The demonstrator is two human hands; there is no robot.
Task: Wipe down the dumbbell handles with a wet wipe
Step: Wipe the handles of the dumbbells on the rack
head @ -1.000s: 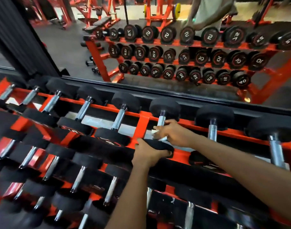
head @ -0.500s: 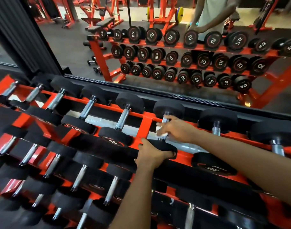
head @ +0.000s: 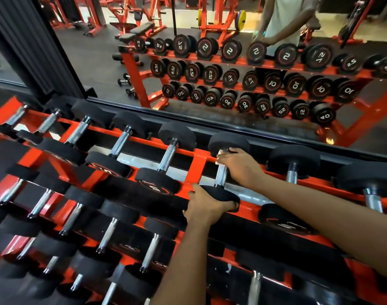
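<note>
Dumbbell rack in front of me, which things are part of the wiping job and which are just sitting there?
In the job: wet wipe, right hand, dumbbell handle, left hand gripping its near head.
Idle for now: neighbouring dumbbells, orange rack, mirror.

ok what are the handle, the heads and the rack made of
The handle looks like metal, likely chromed steel: bright silver with a fine knurled texture. The heads are probably coated in rubber or urethane: matte black, no glare. The rack looks like painted metal: glossy orange with highlights along the bars.
</note>
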